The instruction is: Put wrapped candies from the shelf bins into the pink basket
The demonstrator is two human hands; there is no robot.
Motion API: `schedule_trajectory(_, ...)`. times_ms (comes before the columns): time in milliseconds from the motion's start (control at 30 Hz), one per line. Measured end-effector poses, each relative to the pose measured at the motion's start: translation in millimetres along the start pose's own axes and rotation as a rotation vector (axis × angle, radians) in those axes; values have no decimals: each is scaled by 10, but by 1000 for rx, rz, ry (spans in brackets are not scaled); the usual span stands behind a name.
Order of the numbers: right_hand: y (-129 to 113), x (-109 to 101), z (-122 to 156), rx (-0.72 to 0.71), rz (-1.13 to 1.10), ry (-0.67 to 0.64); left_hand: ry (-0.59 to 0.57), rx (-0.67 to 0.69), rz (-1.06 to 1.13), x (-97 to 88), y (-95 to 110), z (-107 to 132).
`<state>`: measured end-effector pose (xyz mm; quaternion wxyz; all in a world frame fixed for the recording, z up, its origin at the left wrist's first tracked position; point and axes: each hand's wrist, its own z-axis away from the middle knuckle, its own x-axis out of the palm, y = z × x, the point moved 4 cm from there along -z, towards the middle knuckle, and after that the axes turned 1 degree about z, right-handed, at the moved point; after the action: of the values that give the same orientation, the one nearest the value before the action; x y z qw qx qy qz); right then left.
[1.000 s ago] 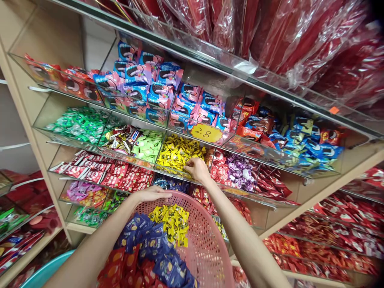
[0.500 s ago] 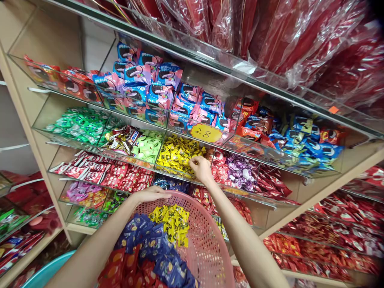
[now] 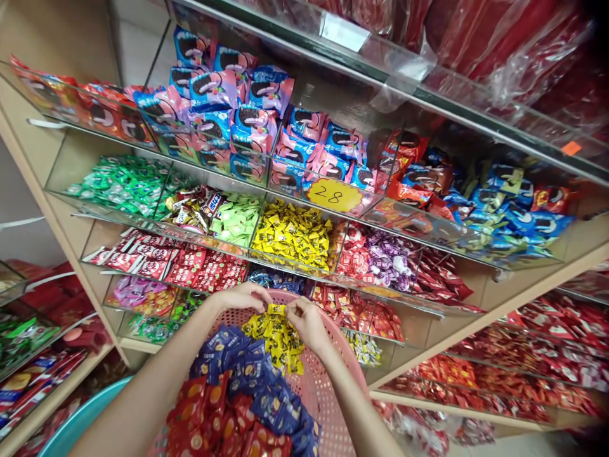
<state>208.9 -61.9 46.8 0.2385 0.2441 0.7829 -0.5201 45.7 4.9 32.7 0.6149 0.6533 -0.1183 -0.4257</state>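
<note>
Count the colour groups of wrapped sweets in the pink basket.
3: yellow sweets at the far end by the left hand and right hand, blue sweets in the middle, red sweets nearest the camera. Others may lie buried.

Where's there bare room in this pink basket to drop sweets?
Only along the right wall of the pink basket, bare mesh between the blue packets and the right forearm. Elsewhere crowded: red packets nearest, blue mid, yellow pile by the far rim, where left hand and right hand pinch a yellow sweet.
</note>
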Motion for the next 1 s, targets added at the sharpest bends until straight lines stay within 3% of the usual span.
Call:
schedule_trajectory(267,105,91,37,53,-45,-39,38,93,-21,12,20,14)
schedule_trajectory(467,162,191,39,192,-247,-81,20,92,40,32,19,3)
schedule_trajectory(1000,221,257,87,422,-553,-10,41,98,77,16,-19,-26)
